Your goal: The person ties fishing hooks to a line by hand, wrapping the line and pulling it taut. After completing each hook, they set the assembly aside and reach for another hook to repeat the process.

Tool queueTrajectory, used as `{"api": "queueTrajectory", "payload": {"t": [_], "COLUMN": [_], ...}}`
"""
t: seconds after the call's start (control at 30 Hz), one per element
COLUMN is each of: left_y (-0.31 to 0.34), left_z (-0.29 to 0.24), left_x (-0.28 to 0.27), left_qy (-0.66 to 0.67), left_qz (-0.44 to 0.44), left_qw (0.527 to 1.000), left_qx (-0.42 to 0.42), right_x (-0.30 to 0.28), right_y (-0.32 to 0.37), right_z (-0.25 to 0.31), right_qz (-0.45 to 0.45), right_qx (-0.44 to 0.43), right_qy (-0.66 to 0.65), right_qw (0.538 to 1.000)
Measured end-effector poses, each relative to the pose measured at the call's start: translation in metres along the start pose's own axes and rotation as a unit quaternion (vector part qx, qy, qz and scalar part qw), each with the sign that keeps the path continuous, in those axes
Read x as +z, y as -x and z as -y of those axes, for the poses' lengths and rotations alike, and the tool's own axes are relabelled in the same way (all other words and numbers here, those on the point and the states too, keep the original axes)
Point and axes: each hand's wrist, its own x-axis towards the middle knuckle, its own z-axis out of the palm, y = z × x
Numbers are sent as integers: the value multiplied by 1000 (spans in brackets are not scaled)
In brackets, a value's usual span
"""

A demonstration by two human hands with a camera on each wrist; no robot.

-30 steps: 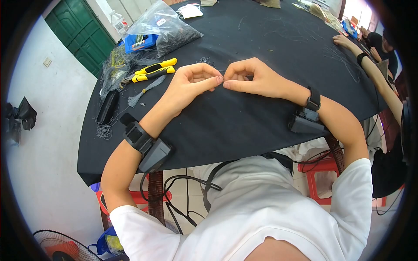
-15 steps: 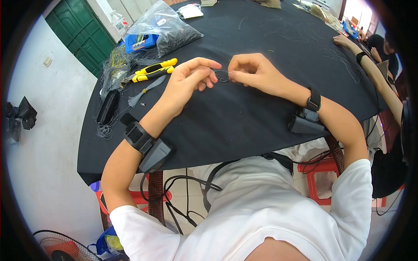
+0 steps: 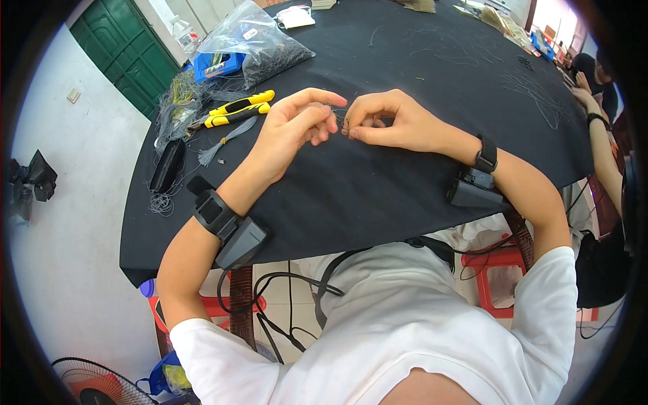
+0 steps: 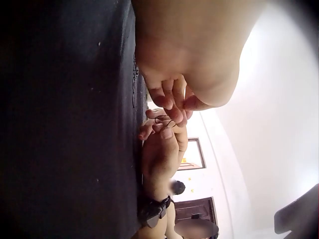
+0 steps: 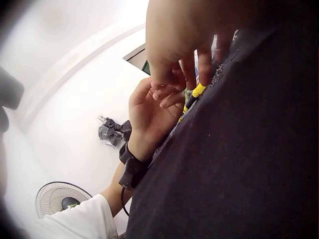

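Over the black tabletop, the left hand (image 3: 295,130) is bent with its index finger reaching toward the right hand (image 3: 398,123). Thin line (image 3: 339,112) runs between the two, and the left thumb and fingers close on it, partly hidden. The right thumb and index finger pinch a small dark hook, seen as a thin curved shape (image 4: 171,123) at the fingertips in the left wrist view. The right wrist view has the fingertips of both hands close together, the hook hidden there.
Left of the hands lie yellow-black pliers (image 3: 237,111), a tied bundle of strands (image 3: 226,142) and a black case (image 3: 167,167). A clear bag of dark pieces (image 3: 273,57) stands behind. Loose line (image 3: 533,94) lies at the right, near another person's arm (image 3: 603,138).
The hands parted about half a second ago, showing the hook, and the right hand has since moved back toward the left. The other person's arm at the right has drawn away.
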Motion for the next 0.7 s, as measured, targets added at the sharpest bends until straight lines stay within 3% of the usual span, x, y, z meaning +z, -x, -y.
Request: {"api": "queueTrajectory", "payload": {"t": [0.23, 0.43, 0.7], "left_y": [-1, -1, 1], "left_z": [2, 3, -3], "left_x": [2, 3, 5], "left_qy": [-83, -128, -147], "left_qz": [2, -26, 4], "left_qw": [994, 988, 983], "left_qx": [-69, -80, -109], "right_x": [-1, -1, -1], "right_y": [1, 1, 2], "right_z": [4, 7, 7], "right_qz": [-11, 2, 1], "right_qx": [-8, 3, -6], "right_qy": [55, 64, 74], "right_qw": [998, 998, 997]}}
